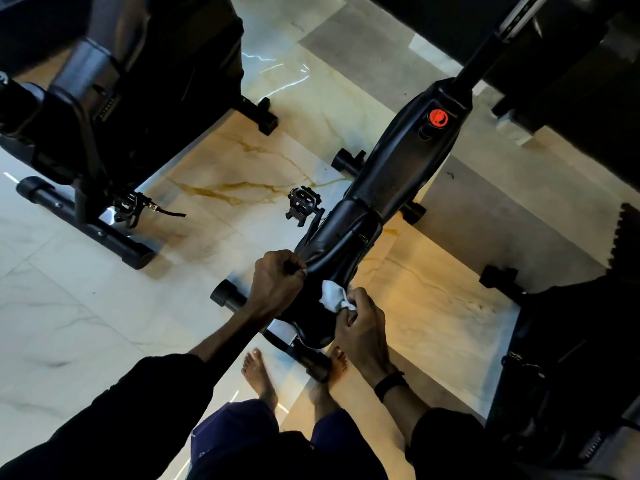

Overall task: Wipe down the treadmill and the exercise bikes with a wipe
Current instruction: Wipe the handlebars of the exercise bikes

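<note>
A black exercise bike [398, 168] with a red knob [438, 118] stands in the middle of the view, seen from above. My left hand [277, 282] grips the left edge of its black saddle [322, 271]. My right hand [363, 323] pinches a crumpled white wipe [333, 296] and holds it against the right rear of the saddle. A second black exercise bike [104, 116] stands at the upper left. No treadmill can be made out for certain.
The marble floor [214, 181] lies between the two bikes. Dark equipment [571, 341] fills the right edge and more [571, 64] the upper right. My bare feet [259, 375] stand by the bike's rear stabiliser bar [304, 358]. A pedal [303, 200] juts out left.
</note>
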